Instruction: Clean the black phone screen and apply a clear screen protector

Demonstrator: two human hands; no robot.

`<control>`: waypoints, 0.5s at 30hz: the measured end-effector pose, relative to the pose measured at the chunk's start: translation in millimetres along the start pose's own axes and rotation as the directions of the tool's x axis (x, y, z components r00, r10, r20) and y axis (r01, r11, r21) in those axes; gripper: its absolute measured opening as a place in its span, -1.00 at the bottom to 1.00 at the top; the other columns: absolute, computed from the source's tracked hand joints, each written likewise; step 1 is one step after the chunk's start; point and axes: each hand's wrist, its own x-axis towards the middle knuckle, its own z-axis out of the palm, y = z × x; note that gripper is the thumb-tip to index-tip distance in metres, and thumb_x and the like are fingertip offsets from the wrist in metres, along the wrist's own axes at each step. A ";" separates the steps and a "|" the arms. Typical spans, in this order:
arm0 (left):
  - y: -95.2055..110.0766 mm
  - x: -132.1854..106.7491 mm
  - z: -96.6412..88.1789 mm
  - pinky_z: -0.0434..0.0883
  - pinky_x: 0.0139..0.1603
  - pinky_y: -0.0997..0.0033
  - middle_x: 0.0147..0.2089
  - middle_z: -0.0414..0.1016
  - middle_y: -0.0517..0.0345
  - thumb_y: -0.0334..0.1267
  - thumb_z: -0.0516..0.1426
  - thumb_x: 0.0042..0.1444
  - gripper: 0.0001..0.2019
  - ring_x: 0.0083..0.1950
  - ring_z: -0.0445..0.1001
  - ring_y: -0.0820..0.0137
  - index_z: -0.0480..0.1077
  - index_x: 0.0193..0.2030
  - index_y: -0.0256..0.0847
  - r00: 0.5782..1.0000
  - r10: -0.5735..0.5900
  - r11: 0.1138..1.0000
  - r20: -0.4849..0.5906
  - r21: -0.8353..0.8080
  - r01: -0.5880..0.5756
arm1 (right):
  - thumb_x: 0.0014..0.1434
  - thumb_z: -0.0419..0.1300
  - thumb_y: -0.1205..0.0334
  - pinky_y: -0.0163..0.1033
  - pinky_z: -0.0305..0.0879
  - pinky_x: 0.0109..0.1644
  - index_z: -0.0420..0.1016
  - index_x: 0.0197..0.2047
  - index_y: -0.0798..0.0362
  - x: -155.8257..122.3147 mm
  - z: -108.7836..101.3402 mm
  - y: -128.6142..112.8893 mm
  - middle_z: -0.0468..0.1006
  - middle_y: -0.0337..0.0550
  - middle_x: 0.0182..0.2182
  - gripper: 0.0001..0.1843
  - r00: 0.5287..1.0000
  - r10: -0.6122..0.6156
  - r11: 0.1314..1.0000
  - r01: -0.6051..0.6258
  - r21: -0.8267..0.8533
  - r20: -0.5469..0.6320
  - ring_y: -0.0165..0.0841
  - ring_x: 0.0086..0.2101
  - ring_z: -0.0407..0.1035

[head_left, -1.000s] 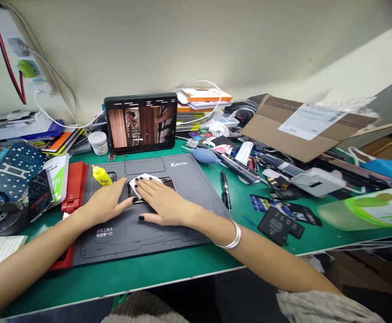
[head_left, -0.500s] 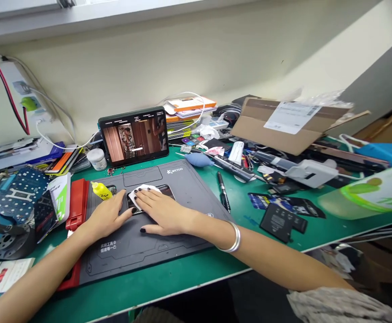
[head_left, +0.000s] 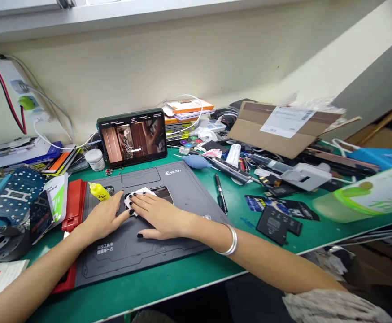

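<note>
A smartphone (head_left: 165, 194) with a dark screen lies on the grey work mat (head_left: 176, 224). My right hand (head_left: 158, 215) presses flat on a folded white wipe (head_left: 144, 191) over the left part of the screen, fingers stretched out and thumb spread onto the mat. My left hand (head_left: 106, 217) holds the phone's left end between thumb and forefinger; its other fingers are partly hidden. Just behind my left hand stands a small yellow bottle (head_left: 98, 191), tilted, beside a dark object I cannot make out.
Behind the mat a tablet (head_left: 133, 139) plays a video next to a white jar (head_left: 95, 160). A blue air blower (head_left: 198, 161), a pen (head_left: 220, 193), battery-like black parts (head_left: 272, 225) and a cardboard box (head_left: 280, 130) lie to the right. A red holder (head_left: 74, 206) borders the mat's left.
The view has shifted slightly. My right hand and the wipe have slid a little left on the phone, baring more of its screen. My left hand stays at the phone's left end.
</note>
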 end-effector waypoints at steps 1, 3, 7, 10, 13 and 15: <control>-0.6 0.1 1.0 0.49 -0.01 0.10 -0.14 0.54 -0.15 0.08 -0.10 0.35 -0.37 -0.07 0.57 0.05 0.15 0.34 -0.42 1.000 -0.005 1.000 0.004 -0.003 0.005 | 0.31 0.14 -0.18 0.14 -0.12 0.50 0.19 0.39 0.39 0.1 0.1 -2.8 0.13 0.35 0.40 -0.13 1.000 0.000 1.000 0.001 -0.012 0.008 0.05 0.41 -0.02; -1.8 0.1 2.8 0.49 0.00 0.07 -0.13 0.55 -0.17 0.09 -0.10 0.35 -0.35 -0.05 0.57 0.02 0.15 0.34 -0.44 1.000 -0.009 1.000 0.006 -0.013 0.009 | 0.31 0.13 -0.20 0.14 -0.13 0.50 0.22 0.38 0.40 0.6 0.2 -7.6 0.12 0.36 0.41 -0.13 1.000 -0.001 0.999 0.002 -0.033 0.021 0.07 0.41 -0.03; -2.2 -0.9 4.8 0.48 0.03 0.04 -0.08 0.55 -0.22 0.09 -0.10 0.35 -0.34 -0.02 0.56 0.00 0.14 0.36 -0.45 1.000 -0.003 1.000 -0.004 -0.022 0.003 | 0.34 0.09 -0.21 0.09 -0.15 0.51 0.17 0.41 0.40 0.9 -0.4 -6.2 0.08 0.31 0.43 -0.12 0.999 0.030 0.999 -0.028 -0.039 0.042 0.06 0.42 -0.06; -1.0 -1.8 4.0 0.47 0.04 0.05 -0.08 0.55 -0.23 0.06 -0.11 0.35 -0.34 0.00 0.56 0.00 0.13 0.36 -0.48 1.000 -0.006 1.000 0.009 -0.009 0.006 | 0.35 0.09 -0.18 0.12 -0.10 0.49 0.09 0.44 0.41 -1.5 -1.2 1.8 0.05 0.33 0.44 -0.10 0.982 0.186 0.982 -0.184 -0.047 0.038 0.09 0.42 -0.07; -0.5 -2.4 2.5 0.48 0.02 0.09 -0.10 0.55 -0.21 0.05 -0.12 0.35 -0.34 -0.01 0.57 0.02 0.12 0.36 -0.48 1.000 -0.004 1.000 0.014 0.006 0.004 | 0.33 0.10 -0.19 0.17 -0.07 0.48 0.08 0.43 0.46 -5.3 -0.1 4.5 0.03 0.39 0.43 -0.07 0.958 0.284 0.957 -0.282 -0.068 0.032 0.15 0.42 -0.08; -0.7 -2.5 1.4 0.48 0.01 0.11 -0.10 0.56 -0.20 0.05 -0.11 0.35 -0.35 -0.01 0.57 0.03 0.13 0.36 -0.47 1.000 0.001 1.000 0.012 0.007 -0.001 | 0.31 0.11 -0.23 0.17 -0.07 0.48 0.10 0.42 0.47 -6.7 1.6 2.2 0.03 0.42 0.43 -0.04 0.972 0.235 0.970 -0.232 -0.073 0.031 0.17 0.41 -0.07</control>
